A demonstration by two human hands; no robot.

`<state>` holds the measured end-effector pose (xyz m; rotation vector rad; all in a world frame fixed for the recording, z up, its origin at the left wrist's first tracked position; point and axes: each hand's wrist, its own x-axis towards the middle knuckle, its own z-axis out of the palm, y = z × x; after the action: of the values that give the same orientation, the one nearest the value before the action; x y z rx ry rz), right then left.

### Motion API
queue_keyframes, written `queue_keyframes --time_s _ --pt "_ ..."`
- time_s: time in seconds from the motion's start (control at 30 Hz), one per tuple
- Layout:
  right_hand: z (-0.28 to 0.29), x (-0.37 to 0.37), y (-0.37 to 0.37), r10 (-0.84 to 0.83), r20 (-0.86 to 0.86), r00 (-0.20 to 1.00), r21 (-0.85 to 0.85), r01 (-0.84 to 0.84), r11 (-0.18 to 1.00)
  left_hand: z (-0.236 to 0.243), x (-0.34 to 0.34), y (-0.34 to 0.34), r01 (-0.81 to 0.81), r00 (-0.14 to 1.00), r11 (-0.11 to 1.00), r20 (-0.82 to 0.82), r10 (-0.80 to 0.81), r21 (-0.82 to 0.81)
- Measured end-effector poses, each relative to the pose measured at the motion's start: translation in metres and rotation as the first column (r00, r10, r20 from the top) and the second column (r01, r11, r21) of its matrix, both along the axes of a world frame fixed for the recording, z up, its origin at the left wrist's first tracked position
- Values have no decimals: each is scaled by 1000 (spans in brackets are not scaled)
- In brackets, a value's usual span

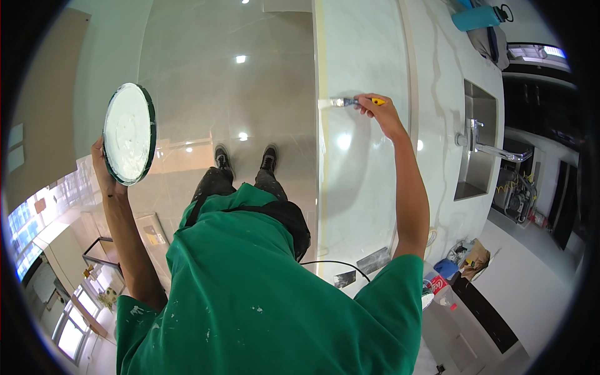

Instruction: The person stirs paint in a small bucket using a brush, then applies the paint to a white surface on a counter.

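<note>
The right hand holds a small paintbrush. The fingers are curled tight around the yellow handle, and the end of that handle pokes out past the knuckles. The metal band and the pale bristles stick out from the fingertips toward the tape. The bristle tips touch the strip of cream tape that runs along the edge of the white counter.

The left hand is far from the counter, held up on the other side of the person. It grips a round lid from below, with the fingers wrapped on its lower rim. The lid is a flat circle with a dark green rim, and its face is covered in thick white paint.

The counter is smooth, shiny stone, white with faint grey lines. Lights shine back off it. Its front edge looks long and a bit bent in this view. Set into the counter, well away from the brush, is a square metal sink with a silver tap. A blue bottle lies at the far end of the counter.

Beside the counter the floor is glossy, pale tile with wide open room. The person's black shoes stand near the counter edge. The green shirt has small white paint spots.
</note>
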<state>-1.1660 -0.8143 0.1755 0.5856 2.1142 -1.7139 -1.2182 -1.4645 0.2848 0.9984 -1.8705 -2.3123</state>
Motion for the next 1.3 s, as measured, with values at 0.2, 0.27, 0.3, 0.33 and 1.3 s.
queue_keyframes --time_s 0.2,0.27,0.3,0.33,1.3 --pt "-7 -23 11 24 -11 1000 -26 -24 999 20 3 30 -77 997 997 10 77 -7" --pt "-3 -16 15 145 82 986 4 -146 989 22 4 34 -109 994 994 12 109 -32" --pt "1 -13 16 225 143 964 -10 -226 974 22 5 34 -97 995 992 17 98 -83" --pt "3 -12 16 230 120 966 -33 -227 973 21 5 33 -105 994 994 10 105 -29" --pt "25 -88 -3 63 94 994 32 -66 997 -3 -158 14 123 992 970 -10 -128 -208"
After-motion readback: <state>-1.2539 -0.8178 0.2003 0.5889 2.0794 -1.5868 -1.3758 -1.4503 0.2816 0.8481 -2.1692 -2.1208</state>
